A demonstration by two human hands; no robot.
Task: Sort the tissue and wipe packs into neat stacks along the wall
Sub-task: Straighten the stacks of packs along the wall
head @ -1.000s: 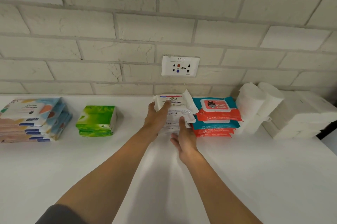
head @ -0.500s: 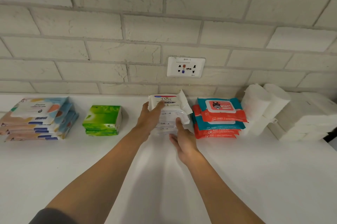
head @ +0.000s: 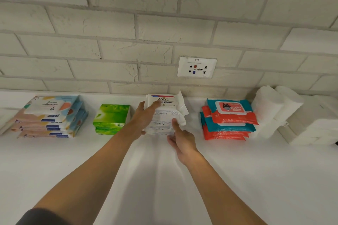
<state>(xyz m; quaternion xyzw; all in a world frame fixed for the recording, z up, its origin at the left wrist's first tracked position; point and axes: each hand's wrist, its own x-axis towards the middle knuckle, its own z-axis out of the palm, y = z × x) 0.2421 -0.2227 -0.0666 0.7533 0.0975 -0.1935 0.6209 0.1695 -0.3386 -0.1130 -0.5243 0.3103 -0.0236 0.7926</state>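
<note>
A stack of white Dove wipe packs stands on the white counter below the wall socket. My left hand grips its left side, thumb lying on the top pack. My right hand holds the front right corner, thumb up against the front and fingers curled low at the base. To the left sit a green tissue pack stack and a pastel wipe pack stack. On the right stands a red and teal baby wipes stack, a gap apart from the Dove stack.
White tissue rolls and white tissue packs fill the far right by the wall. A wall socket sits in the brick wall. The white counter stretches toward me.
Both hands have slid the Dove stack left, away from the red and teal wipes it was touching; a gap now shows between them. The view has shifted too.
</note>
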